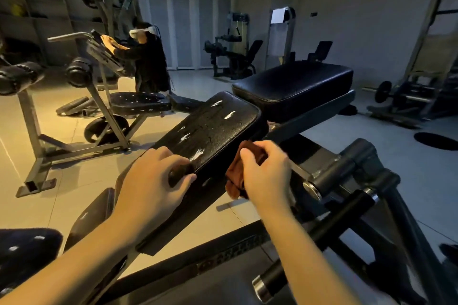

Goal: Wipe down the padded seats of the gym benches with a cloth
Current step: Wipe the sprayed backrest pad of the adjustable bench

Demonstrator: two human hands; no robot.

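Our left hand (153, 181) curled round the near left corner of the cracked black padded seat (210, 129), our right hand (266, 171) gripping a bunched brown cloth (234, 176) against the seat's right side edge, a second black pad (295, 84) just beyond it, tiled floor (74, 193) below

A black padded seat (213, 129) is shown tilted, its worn, pebbled cover marked by several pale tears. A second pad (295, 84), black, smoother and stitched along its edge, is set just beyond it. A bunched reddish-brown cloth (236, 176) is held against the padded seat's right edge by the right hand (265, 171). The near left corner is gripped by the left hand (153, 181).
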